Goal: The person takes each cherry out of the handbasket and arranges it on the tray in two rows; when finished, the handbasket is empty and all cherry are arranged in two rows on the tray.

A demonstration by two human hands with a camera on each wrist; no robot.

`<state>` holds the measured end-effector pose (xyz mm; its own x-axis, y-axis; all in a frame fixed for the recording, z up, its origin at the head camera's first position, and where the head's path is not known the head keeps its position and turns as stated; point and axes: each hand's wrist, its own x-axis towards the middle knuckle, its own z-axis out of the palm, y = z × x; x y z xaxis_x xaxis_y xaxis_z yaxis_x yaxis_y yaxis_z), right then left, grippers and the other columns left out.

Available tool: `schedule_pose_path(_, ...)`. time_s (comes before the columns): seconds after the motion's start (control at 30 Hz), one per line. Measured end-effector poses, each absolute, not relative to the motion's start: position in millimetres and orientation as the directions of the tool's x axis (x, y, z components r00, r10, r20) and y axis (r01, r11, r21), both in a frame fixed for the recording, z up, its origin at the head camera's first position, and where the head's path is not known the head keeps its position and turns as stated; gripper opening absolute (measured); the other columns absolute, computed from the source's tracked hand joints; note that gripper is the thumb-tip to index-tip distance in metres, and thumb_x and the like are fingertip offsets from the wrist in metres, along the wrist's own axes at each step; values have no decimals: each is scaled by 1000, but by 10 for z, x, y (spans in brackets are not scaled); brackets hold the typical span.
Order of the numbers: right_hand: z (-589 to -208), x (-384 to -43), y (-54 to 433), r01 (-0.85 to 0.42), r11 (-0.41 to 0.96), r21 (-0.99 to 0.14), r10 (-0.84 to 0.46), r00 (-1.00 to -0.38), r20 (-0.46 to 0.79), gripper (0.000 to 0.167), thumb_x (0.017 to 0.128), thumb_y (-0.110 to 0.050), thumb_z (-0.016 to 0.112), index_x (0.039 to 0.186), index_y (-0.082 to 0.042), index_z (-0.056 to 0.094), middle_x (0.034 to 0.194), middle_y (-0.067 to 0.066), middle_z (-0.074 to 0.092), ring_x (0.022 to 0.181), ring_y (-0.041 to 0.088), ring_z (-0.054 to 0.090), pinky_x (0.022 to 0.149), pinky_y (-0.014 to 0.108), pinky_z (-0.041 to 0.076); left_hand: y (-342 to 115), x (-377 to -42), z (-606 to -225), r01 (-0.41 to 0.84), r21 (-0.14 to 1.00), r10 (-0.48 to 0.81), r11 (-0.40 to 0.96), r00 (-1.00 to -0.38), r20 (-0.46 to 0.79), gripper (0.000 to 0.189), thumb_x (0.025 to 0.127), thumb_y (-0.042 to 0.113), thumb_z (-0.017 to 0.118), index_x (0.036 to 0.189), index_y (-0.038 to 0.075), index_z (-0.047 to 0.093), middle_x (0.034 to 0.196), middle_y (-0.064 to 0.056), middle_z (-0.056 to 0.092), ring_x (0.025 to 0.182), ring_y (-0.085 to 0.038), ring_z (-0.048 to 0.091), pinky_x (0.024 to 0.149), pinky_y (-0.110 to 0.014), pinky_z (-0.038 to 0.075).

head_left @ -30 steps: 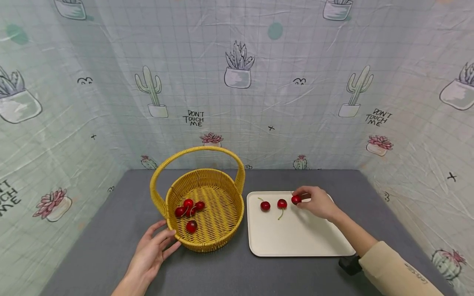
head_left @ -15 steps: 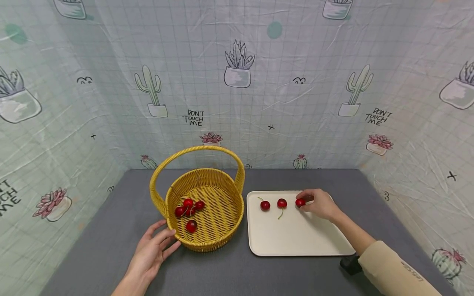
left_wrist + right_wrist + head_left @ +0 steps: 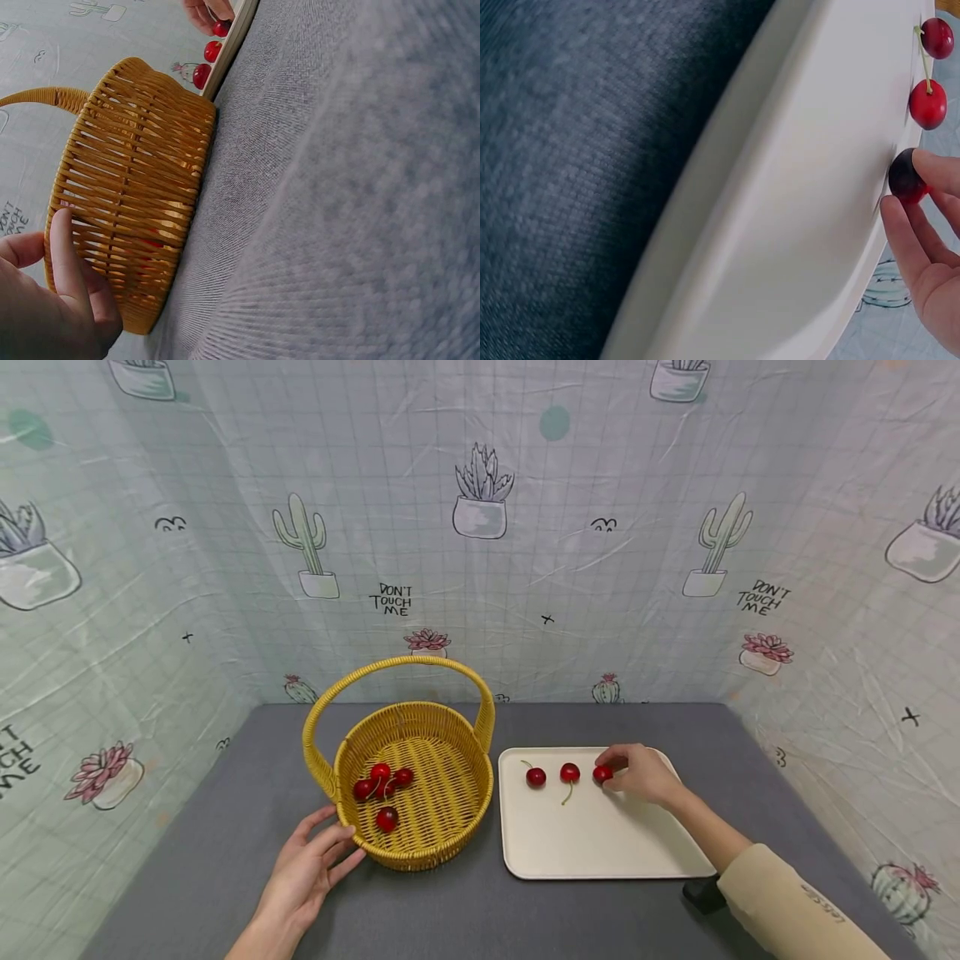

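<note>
Although one side looks almost black, the pinched cherry shows red.

A pale beige sleeve covers the person's right arm, its cuff ending partway down a bare right forearm; small dark lettering (too fine to read with certainty) runs along the fabric.

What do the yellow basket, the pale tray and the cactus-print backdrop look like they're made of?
Basket: woven strands, wicker or a plastic imitation, slightly glossy; the interlaced strips show. Tray: probably plastic, smooth and satin, with an even surface and rounded corners. Backdrop: thin, faintly shiny sheeting, plastic or fabric, judging by its creases.
</note>
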<state>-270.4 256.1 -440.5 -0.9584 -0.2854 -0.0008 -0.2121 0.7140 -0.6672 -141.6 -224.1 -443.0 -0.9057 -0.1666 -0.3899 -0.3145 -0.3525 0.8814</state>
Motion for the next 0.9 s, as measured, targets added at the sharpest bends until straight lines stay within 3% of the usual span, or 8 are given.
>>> schedule_pose_path(0.47, -4442, -2737, 2594, -227, 748, -623, -275, -961, 20, 27, 80, 1, 82, 105, 0, 72, 96, 8, 72, 92, 27, 67, 69, 33, 53, -2247, -1428, -4449, -311, 882, -164, -355, -908, -386, 72, 100, 4, 64, 156, 11, 19, 140, -15, 48, 109, -19, 68, 93, -38, 59)
schedule_pose_path(0.9, -4295, -2718, 2640, -254, 730, -634, -330, -944, -2, 32, 81, -1, 84, 110, 2, 70, 102, 12, 72, 98, 33, 67, 82, 47, 57, -2254, -1423, -4443, -316, 880, -163, -355, -906, -391, 71, 100, 5, 66, 154, 12, 21, 135, -12, 52, 107, -18, 68, 92, -37, 59)
